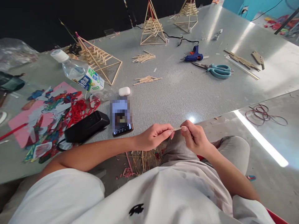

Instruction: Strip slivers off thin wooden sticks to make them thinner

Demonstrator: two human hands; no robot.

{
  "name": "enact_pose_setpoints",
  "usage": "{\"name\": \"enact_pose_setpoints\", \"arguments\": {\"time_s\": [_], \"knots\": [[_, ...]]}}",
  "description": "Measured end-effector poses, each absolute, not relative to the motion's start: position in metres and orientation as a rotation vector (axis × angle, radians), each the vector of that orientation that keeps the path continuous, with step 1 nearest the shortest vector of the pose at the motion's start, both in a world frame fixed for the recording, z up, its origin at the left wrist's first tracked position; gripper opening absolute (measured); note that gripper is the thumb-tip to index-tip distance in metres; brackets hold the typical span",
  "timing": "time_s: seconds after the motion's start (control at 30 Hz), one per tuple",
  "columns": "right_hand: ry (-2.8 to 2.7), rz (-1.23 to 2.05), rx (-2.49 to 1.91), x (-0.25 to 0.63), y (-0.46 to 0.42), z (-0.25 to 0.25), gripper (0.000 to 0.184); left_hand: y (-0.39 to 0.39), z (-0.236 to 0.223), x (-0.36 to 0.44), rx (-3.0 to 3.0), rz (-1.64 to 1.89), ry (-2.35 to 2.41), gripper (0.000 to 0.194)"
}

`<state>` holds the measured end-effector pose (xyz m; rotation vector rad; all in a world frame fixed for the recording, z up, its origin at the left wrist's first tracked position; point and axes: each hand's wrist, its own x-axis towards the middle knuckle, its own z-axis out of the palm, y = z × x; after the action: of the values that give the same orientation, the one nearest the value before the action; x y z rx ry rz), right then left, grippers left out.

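Observation:
A short, thin wooden stick (177,128) spans the gap between my two hands, over my lap near the table's front edge. My left hand (154,136) pinches one end between thumb and fingers. The other end sits in the pinch of my right hand (195,137). Both ends of the stick are hidden by the fingers. Closest to my left hand on the table lies a phone (121,119) with its screen lit. Beyond the hands are two small piles of short sticks, a nearer pile (147,80) and a farther pile (143,57).
Pyramid frames of sticks (153,28) stand at the back. A glue gun (194,55) and blue-handled scissors (219,71) lie at right, near longer sticks (243,59). At left are a bottle (79,73), a black case (86,127), red cord (78,109) and a white earbud case (124,91).

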<state>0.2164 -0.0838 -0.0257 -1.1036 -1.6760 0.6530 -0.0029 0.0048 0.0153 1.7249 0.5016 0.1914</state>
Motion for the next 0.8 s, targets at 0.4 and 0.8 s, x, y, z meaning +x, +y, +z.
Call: {"name": "enact_pose_setpoints", "arguments": {"time_s": [0.4, 0.8], "knots": [[-1.753, 0.535, -1.053, 0.213, -0.081, -0.023, 0.025, 0.002, 0.012, -0.002, 1.696, 0.273, 0.505, 0.039], [-1.745, 0.532, -1.075, 0.205, -0.081, -0.021, 0.026, 0.002, 0.011, 0.0, 1.623, 0.334, 0.537, 0.053]]}}
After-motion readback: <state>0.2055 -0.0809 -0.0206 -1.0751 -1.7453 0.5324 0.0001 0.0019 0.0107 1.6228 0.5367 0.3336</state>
